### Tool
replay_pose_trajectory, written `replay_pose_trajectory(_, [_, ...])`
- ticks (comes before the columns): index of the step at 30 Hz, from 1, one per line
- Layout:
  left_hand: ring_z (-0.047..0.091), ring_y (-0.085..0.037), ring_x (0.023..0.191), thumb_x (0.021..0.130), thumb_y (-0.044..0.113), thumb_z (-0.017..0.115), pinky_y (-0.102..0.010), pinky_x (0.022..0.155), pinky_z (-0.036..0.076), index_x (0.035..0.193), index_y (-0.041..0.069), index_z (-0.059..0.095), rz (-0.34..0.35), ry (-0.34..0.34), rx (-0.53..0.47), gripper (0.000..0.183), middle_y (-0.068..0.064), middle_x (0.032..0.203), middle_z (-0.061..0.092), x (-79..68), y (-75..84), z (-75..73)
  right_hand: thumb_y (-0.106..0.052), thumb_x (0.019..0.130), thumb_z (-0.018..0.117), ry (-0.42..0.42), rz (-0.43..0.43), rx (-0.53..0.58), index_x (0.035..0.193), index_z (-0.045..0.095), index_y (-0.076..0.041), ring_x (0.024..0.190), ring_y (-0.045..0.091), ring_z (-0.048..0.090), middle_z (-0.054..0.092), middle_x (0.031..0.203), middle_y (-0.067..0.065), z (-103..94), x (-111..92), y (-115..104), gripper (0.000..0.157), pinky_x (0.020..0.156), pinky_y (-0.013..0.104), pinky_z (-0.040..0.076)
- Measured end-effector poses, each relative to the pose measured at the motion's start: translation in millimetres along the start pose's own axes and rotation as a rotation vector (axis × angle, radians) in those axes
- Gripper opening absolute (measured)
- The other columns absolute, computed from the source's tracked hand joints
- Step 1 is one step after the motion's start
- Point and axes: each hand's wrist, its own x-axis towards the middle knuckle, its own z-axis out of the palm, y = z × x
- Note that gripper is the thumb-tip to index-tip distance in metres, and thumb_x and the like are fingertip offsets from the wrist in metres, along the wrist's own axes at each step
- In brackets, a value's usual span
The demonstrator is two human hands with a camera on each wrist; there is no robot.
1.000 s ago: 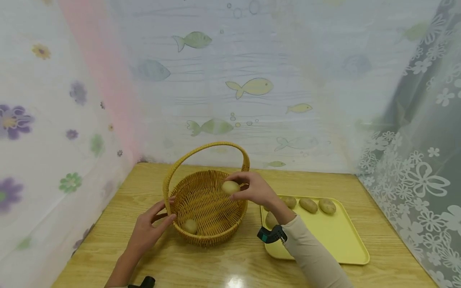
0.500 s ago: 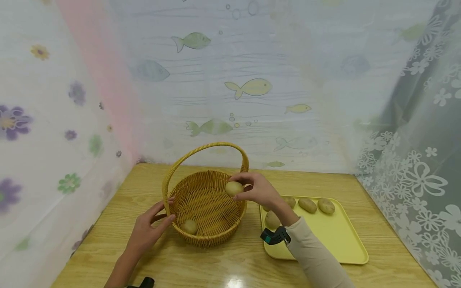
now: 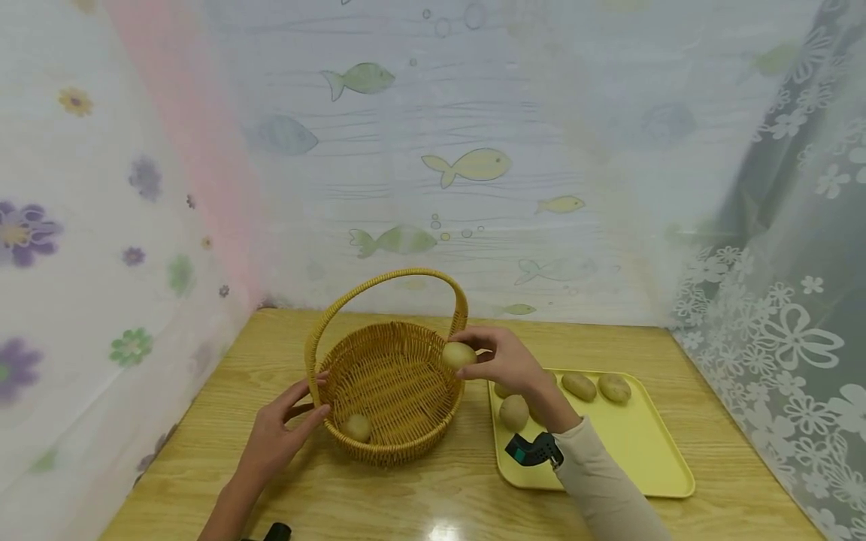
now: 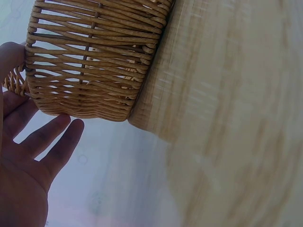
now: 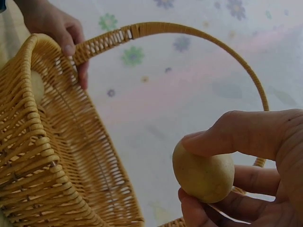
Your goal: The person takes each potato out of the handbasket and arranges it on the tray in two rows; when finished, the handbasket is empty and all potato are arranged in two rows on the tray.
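Note:
A round wicker basket (image 3: 386, 451) with a tall arched handle stands on the table, one potato (image 3: 357, 427) lying inside at its near left. My left hand (image 3: 276, 439) grips the basket's left rim beside the foot of the handle; in the left wrist view, fingers of this hand (image 4: 28, 161) spread along the outer wall. Between thumb and fingers, my right hand (image 3: 504, 362) pinches a second potato (image 3: 459, 355) over the basket's right rim. The right wrist view shows that potato (image 5: 202, 172) held above the rim level, its far side covered by fingers.
A yellow tray (image 3: 629, 451) sits right of the basket, bearing several potatoes along its back and left, including one potato (image 3: 514, 412) near its left edge. The right forearm crosses over it. Printed curtains (image 3: 406, 188) hang behind and on both sides.
My right hand has shifted to the right with the potato, from above the basket's inside to its right rim. The left hand and basket have stayed put.

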Motion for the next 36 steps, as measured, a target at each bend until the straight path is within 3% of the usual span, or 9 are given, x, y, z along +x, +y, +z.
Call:
replay_pose_trajectory(6, [0.055,-0.011,0.131,0.097,0.0,0.074,-0.028,0.092,0.059,0.141,0.003,0.063,-0.013,0.007,0.003,0.046,-0.016,0.146,0.059,-0.6,-2.3,0.6,0.001,0.085,0.082,0.028,-0.004,0.006,0.136,0.063,0.009,0.102,0.028,0.067,0.066,0.126,0.016,-4.0,-10.5,2.2,0.054,0.082,0.037,0.062])
replay_pose_trajectory(16, [0.056,-0.026,0.133,0.098,0.001,0.073,-0.028,0.093,0.059,0.145,0.005,0.061,-0.027,0.004,0.001,0.049,-0.016,0.144,0.06,0.0,0.1,-0.1,-0.001,0.086,0.083,0.092,0.013,0.019,0.135,0.066,0.005,0.106,0.031,0.065,0.065,0.13,0.019,-15.5,-26.9,7.9,0.052,0.083,0.035,0.062])
replay_pose_trajectory(23, [0.056,-0.023,0.132,0.099,0.003,0.072,-0.03,0.093,0.059,0.146,0.012,0.06,-0.028,-0.005,-0.002,0.05,-0.02,0.143,0.06,0.6,2.0,-0.7,-0.001,0.087,0.082,0.116,0.028,0.008,0.135,0.065,0.004,0.105,0.033,0.064,0.065,0.128,0.019,-28.1,-36.5,9.4,0.051,0.081,0.035,0.062])
replay_pose_trajectory(30, [0.056,-0.012,0.132,0.099,0.002,0.072,-0.029,0.093,0.059,0.143,0.013,0.062,-0.017,-0.004,-0.005,0.046,-0.019,0.145,0.058,-1.0,2.3,-0.6,-0.004,0.089,0.082,0.147,0.003,-0.041,0.135,0.066,0.003,0.108,0.033,0.063,0.066,0.13,0.018,-37.8,-51.6,11.2,0.05,0.084,0.033,0.061])
replay_pose_trajectory(36, [0.058,-0.021,0.13,0.098,0.0,0.073,-0.027,0.093,0.059,0.146,0.012,0.061,-0.011,0.001,0.001,0.051,-0.018,0.144,0.059,-0.5,2.5,-0.1,-0.001,0.089,0.081,0.182,-0.007,-0.044,0.135,0.065,0.004,0.104,0.026,0.064,0.066,0.128,0.02,-43.9,-64.6,15.3,0.049,0.08,0.031,0.062])
